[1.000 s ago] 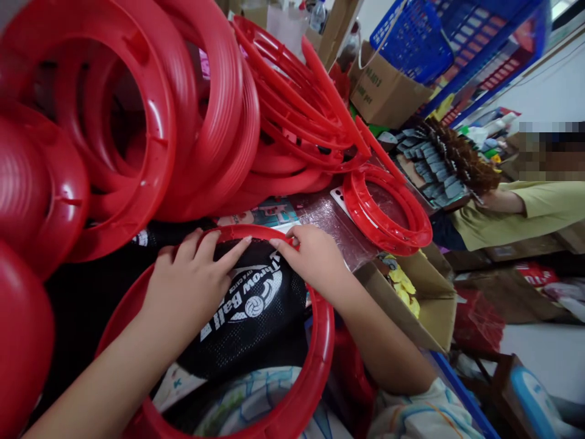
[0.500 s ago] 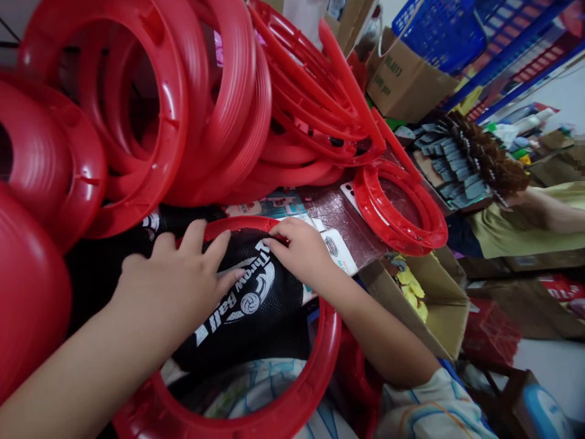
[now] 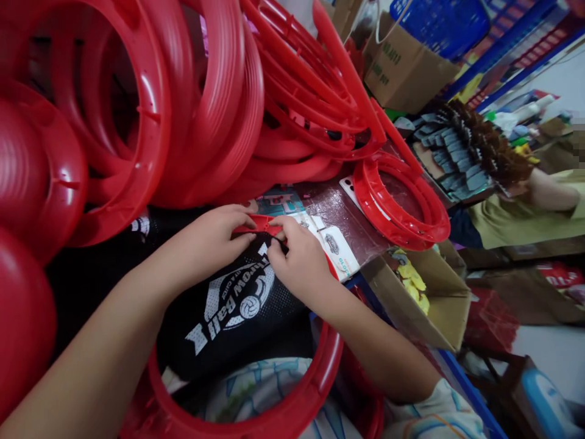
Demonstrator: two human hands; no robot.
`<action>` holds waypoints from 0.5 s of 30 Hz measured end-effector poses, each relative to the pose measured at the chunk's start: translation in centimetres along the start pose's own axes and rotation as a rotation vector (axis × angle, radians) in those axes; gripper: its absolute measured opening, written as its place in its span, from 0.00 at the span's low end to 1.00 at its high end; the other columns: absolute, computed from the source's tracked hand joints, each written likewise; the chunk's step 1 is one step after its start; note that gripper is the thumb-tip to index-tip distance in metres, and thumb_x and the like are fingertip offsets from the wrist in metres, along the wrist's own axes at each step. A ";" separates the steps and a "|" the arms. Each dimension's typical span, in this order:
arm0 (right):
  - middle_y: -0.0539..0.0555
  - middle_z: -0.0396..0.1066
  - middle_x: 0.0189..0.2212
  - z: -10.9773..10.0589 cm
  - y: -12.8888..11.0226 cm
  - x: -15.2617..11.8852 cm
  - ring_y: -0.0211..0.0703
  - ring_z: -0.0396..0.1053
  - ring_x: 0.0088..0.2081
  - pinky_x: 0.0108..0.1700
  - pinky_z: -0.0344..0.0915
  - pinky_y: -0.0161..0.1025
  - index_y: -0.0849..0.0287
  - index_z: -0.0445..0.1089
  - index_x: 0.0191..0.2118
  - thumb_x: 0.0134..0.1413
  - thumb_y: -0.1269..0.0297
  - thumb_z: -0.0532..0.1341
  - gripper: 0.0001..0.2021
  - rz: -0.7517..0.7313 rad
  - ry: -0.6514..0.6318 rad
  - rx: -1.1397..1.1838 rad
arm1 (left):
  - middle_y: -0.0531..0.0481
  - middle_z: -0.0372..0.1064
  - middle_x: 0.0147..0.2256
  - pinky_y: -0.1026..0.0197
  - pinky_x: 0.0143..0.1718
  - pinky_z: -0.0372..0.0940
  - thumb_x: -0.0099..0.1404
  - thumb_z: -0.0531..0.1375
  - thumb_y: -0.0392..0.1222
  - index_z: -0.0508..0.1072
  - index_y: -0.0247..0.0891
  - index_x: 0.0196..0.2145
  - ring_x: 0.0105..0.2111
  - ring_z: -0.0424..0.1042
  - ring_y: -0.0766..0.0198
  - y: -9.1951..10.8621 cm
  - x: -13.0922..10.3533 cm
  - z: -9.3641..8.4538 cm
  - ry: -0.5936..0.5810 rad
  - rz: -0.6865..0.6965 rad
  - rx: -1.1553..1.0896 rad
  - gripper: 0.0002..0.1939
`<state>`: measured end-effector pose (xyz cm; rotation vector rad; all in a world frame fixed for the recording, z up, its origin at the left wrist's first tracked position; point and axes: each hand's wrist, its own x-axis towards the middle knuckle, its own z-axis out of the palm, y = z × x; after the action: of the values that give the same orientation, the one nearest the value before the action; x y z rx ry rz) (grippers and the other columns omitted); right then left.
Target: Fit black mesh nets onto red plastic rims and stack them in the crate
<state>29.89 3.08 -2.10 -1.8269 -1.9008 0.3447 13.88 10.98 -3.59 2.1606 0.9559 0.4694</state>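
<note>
Cluttered workshop shelving and cartons lean across the background at 1 to 3 o'clock, beyond the desk (image 3: 336,204). Low in your view, toward 6 o'clock, lies the black net (image 3: 274,332), across the upper part of a red ring (image 3: 329,360). Both your hands meet at the ring's 12 o'clock. Your right hand (image 3: 275,235) is nearly closed, thumb and fingers pinching the net's edge; your left hand (image 3: 253,233) is curled, thumb and fingertips almost together by the rim, but you cannot tell whether it grips.

Expect the net to be light, soft and floppy, best pinched at its edge. Judge the ring light and fairly stiff, its glossy plastic perhaps slippery; hold it by the rim, with 3 o'clock within easy reach.

Your left forearm covers the ring's 9 o'clock side, and the frame trims its 6 o'clock edge. Your fingers hide how net and rim join.

Just past your right hand sit white cards (image 3: 340,250). Piled rings (image 3: 228,103) fill 9 to 12 o'clock, many cut off. At 3 o'clock, a carton (image 3: 448,305) holds yellow pieces (image 3: 414,283), too blurred to identify.
</note>
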 end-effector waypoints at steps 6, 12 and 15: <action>0.56 0.74 0.31 0.4 0.8 -0.5 0.43 0.68 0.35 0.42 0.63 0.39 0.62 0.74 0.41 0.55 0.73 0.51 0.15 -0.168 0.040 -0.087 | 0.46 0.73 0.50 0.49 0.57 0.61 0.57 0.60 0.49 0.78 0.40 0.33 0.52 0.69 0.52 -0.1 -0.5 -0.3 0.059 -0.126 -0.169 0.12; 0.54 0.69 0.26 0.4 0.9 -0.4 0.41 0.65 0.31 0.37 0.63 0.37 0.60 0.77 0.44 0.61 0.70 0.49 0.19 -0.240 0.065 -0.115 | 0.48 0.75 0.44 0.50 0.51 0.63 0.58 0.59 0.45 0.73 0.41 0.30 0.47 0.72 0.52 -0.1 -0.4 -0.2 0.085 -0.185 -0.186 0.06; 0.56 0.71 0.29 0.5 0.8 -0.2 0.42 0.66 0.33 0.39 0.64 0.38 0.61 0.77 0.44 0.61 0.70 0.48 0.19 -0.209 0.025 -0.134 | 0.47 0.75 0.44 0.50 0.50 0.63 0.59 0.58 0.45 0.72 0.40 0.29 0.46 0.72 0.53 -0.1 -0.3 -0.1 0.075 -0.186 -0.185 0.07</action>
<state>30.34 3.03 -2.95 -1.6841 -2.1190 0.1254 13.54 10.86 -3.58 1.8802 1.0981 0.5293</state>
